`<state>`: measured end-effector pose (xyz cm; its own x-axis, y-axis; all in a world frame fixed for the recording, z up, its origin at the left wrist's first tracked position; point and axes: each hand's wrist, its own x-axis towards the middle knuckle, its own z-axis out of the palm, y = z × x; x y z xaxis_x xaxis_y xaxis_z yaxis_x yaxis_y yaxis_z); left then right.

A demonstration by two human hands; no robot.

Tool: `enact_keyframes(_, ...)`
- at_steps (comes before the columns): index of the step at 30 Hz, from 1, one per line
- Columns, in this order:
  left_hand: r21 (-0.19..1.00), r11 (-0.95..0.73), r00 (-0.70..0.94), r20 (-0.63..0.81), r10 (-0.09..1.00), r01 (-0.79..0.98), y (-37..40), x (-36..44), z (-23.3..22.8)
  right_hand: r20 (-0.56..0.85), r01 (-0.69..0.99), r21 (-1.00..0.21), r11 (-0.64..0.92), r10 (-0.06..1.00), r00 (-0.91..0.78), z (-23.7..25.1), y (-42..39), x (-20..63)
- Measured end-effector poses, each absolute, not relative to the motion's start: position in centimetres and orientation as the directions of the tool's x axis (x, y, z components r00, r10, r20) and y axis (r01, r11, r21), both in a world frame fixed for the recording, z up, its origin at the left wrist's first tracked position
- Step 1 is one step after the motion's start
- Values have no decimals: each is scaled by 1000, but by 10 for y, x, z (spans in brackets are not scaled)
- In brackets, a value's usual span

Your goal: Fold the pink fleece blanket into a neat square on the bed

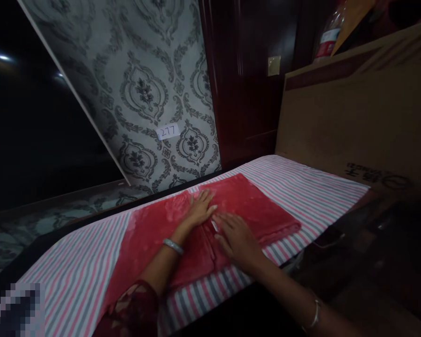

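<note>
A folded red plush cloth (266, 206), perhaps a blanket, lies on a pink, grey and white striped cover (294, 180). A seam or gap between two folded parts runs down its middle. My left hand (200, 209) rests palm down on the red cloth at the far end of that gap, fingers spread. Nearer to me, my right hand (236, 241) lies on the cloth just right of the gap, fingers stretched out and thumb apart. Beside its fingertips shows a small white tag (214, 225). Neither hand visibly grips anything.
Behind stands a patterned wall (143, 93) with a paper label (168, 131) reading 277. A dark red wooden panel (249, 84) adjoins it. To the right is a large cardboard box (351, 112) with a bottle (328, 42) above it. A dark screen (38, 117) fills the left.
</note>
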<state>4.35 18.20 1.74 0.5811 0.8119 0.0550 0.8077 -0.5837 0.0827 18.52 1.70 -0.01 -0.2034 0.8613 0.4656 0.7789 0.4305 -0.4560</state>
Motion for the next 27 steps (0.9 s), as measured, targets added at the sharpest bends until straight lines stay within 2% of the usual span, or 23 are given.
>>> enact_keyframes(2,70,-582,582,26,813,810,180,51,7,355,852,-402,334,915,-191,-17,21,194)
enact_keyframes(5,22,-548,548,9,837,836,177,53,-9,253,869,-375,323,937,-240,-49,18,198)
enact_keyframes(11,-23,-548,549,48,835,836,182,49,-20,299,833,-425,354,924,-240,-64,3,202)
enact_keyframes(14,-32,-546,547,61,835,837,186,49,-20,364,731,-514,449,886,-288,-55,-2,223)
enact_keyframes(16,-34,-549,550,77,831,835,187,50,-21,486,664,-587,464,857,-169,-50,-2,250)
enact_keyframes(18,-25,-555,555,93,827,831,187,51,-21,580,668,-646,369,806,115,-46,0,285)
enact_keyframes(19,-16,-556,555,99,826,831,186,51,-21,584,682,-673,287,772,252,-45,2,303)
enact_keyframes(20,-5,-557,554,105,826,831,186,52,-20,560,676,-708,206,746,360,-44,4,321)
enact_keyframes(22,25,-558,552,107,827,830,185,52,-16,408,601,-799,32,763,501,-43,9,351)
enact_keyframes(25,87,-559,555,70,829,824,181,53,-5,163,478,-862,-169,801,576,-43,16,378)
enact_keyframes(27,113,-576,575,44,817,809,174,54,4,100,449,-867,-214,809,579,-44,21,385)
